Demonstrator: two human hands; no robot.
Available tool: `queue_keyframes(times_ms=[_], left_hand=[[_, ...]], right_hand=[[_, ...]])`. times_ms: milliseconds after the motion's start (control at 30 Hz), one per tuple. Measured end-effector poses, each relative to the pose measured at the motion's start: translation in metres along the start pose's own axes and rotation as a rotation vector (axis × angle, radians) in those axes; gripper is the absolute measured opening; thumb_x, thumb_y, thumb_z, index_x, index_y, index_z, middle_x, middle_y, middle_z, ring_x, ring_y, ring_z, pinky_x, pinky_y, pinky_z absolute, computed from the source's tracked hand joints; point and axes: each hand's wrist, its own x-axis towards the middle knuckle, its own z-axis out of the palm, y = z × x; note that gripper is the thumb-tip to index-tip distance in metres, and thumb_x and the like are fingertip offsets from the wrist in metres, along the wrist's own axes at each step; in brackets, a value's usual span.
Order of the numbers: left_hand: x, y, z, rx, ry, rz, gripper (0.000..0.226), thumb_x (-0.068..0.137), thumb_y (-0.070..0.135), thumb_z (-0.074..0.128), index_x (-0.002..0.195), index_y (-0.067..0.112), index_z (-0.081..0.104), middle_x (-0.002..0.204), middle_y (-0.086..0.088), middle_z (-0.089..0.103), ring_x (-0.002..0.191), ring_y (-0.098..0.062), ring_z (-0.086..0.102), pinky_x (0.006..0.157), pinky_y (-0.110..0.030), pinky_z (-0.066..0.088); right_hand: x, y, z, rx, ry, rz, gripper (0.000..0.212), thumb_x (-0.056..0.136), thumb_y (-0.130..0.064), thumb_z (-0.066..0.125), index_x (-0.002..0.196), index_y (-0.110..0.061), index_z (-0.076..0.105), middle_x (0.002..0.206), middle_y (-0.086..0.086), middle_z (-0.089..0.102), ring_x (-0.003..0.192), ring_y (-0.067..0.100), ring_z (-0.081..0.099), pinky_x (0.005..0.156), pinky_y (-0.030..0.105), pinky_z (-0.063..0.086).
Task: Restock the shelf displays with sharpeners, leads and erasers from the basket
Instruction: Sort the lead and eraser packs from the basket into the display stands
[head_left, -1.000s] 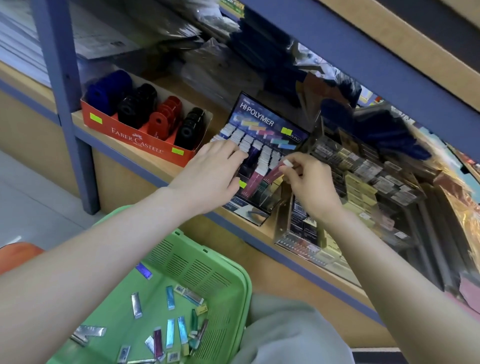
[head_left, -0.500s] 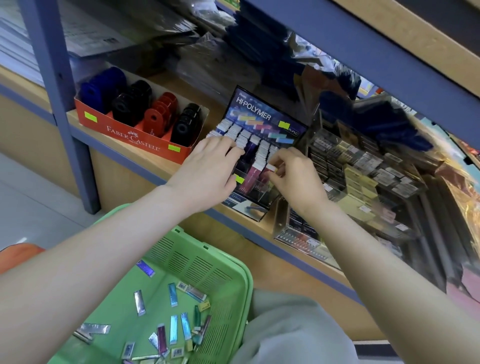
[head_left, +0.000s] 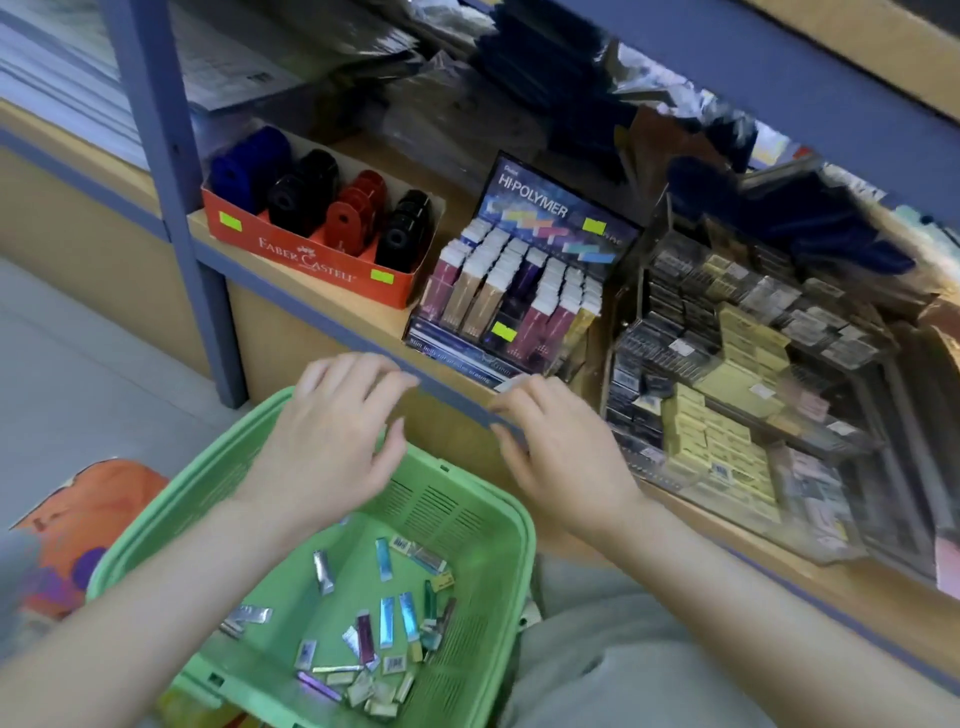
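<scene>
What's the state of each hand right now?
Left hand: open, fingers relaxed, holding nothing.
Right hand: open, fingers loosely bent, nothing visibly held.

head cam | looks forward-down | close over basket (head_left: 460, 514) and shelf (head_left: 332, 312)

Blue post (head_left: 174, 197): above and left of the left hand (head_left: 332, 441)
Orange object (head_left: 119, 499): low, left of that hand
Grey fabric (head_left: 597, 654): below the right hand (head_left: 566, 457)

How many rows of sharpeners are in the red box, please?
4, side by side in the red box: blue row leftmost, then black row, red row, and second black row rightmost. None looks hidden.
</scene>
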Motion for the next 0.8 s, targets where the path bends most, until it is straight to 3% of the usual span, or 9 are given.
queue_keyframes(times_ms=[67, 133, 233, 300, 433, 567, 667, 800], left_hand=[[-0.029, -0.013, 0.010, 0.007, -0.072, -0.084, 0.038, 0.082, 0.028, 0.039, 0.108, 0.009, 0.062, 0.099, -0.006, 0.059, 0.095, -0.022, 0.050, 0.088, -0.035, 0.031], [-0.057, -0.027, 0.018, 0.021, -0.133, -0.172, 0.040, 0.081, 0.030, 0.039, 0.107, 0.010, 0.062, 0.100, -0.006, 0.059, 0.096, -0.022, 0.049, 0.086, -0.035, 0.031], [-0.094, -0.051, 0.023, 0.063, -0.188, -0.305, 0.043, 0.079, 0.031, 0.038, 0.109, 0.011, 0.062, 0.104, -0.008, 0.060, 0.098, -0.023, 0.048, 0.086, -0.035, 0.030], [-0.115, -0.068, 0.024, 0.093, -0.222, -0.393, 0.046, 0.077, 0.031, 0.038, 0.111, 0.009, 0.061, 0.106, -0.012, 0.060, 0.101, -0.023, 0.044, 0.085, -0.035, 0.029], [-0.151, -0.096, 0.030, 0.053, -0.294, -0.577, 0.055, 0.079, 0.033, 0.038, 0.124, 0.005, 0.054, 0.113, -0.017, 0.057, 0.104, -0.032, 0.050, 0.088, -0.043, 0.040], [-0.167, -0.105, 0.036, -0.073, -0.282, -0.724, 0.056, 0.090, 0.017, 0.057, 0.141, 0.006, 0.037, 0.132, -0.013, 0.044, 0.119, -0.032, 0.048, 0.093, -0.042, 0.042], [-0.167, -0.107, 0.041, -0.132, -0.253, -0.791, 0.060, 0.093, 0.018, 0.053, 0.147, 0.011, 0.026, 0.136, -0.009, 0.038, 0.124, -0.026, 0.043, 0.095, -0.034, 0.037], [-0.172, -0.113, 0.050, -0.081, -0.188, -0.834, 0.056, 0.094, 0.023, 0.049, 0.146, 0.015, 0.029, 0.132, -0.007, 0.045, 0.118, -0.024, 0.046, 0.084, -0.033, 0.038]], right_hand=[[-0.011, -0.010, 0.024, 0.037, -0.109, -0.007, 0.020, 0.082, -0.016, 0.067, 0.101, -0.010, 0.064, 0.094, 0.003, 0.062, 0.083, 0.023, 0.060, 0.069, 0.032, 0.052], [-0.017, -0.022, 0.050, 0.085, -0.257, -0.005, 0.031, 0.083, -0.016, 0.068, 0.113, -0.010, 0.061, 0.107, 0.005, 0.061, 0.095, 0.025, 0.060, 0.079, 0.037, 0.054], [-0.024, -0.046, 0.093, 0.214, -0.505, 0.041, 0.046, 0.097, -0.019, 0.049, 0.141, -0.010, 0.039, 0.142, 0.008, 0.042, 0.131, 0.023, 0.040, 0.112, 0.036, 0.032], [-0.028, -0.061, 0.125, 0.276, -0.634, 0.079, 0.051, 0.099, -0.022, 0.045, 0.147, -0.013, 0.029, 0.151, 0.006, 0.031, 0.139, 0.020, 0.029, 0.117, 0.032, 0.021], [-0.038, -0.087, 0.194, 0.364, -0.836, 0.128, 0.054, 0.099, -0.019, 0.046, 0.148, -0.012, 0.024, 0.153, 0.007, 0.026, 0.140, 0.022, 0.026, 0.116, 0.030, 0.020], [-0.052, -0.106, 0.251, 0.415, -0.974, 0.221, 0.054, 0.099, -0.019, 0.047, 0.146, -0.009, 0.024, 0.151, 0.007, 0.028, 0.137, 0.023, 0.033, 0.111, 0.031, 0.029], [-0.056, -0.112, 0.285, 0.385, -1.008, 0.233, 0.051, 0.099, -0.017, 0.046, 0.144, -0.006, 0.025, 0.149, 0.011, 0.030, 0.136, 0.025, 0.033, 0.110, 0.032, 0.029], [-0.053, -0.128, 0.326, 0.388, -0.958, 0.364, 0.041, 0.097, -0.016, 0.050, 0.133, -0.002, 0.036, 0.136, 0.015, 0.040, 0.126, 0.028, 0.040, 0.102, 0.034, 0.034]])
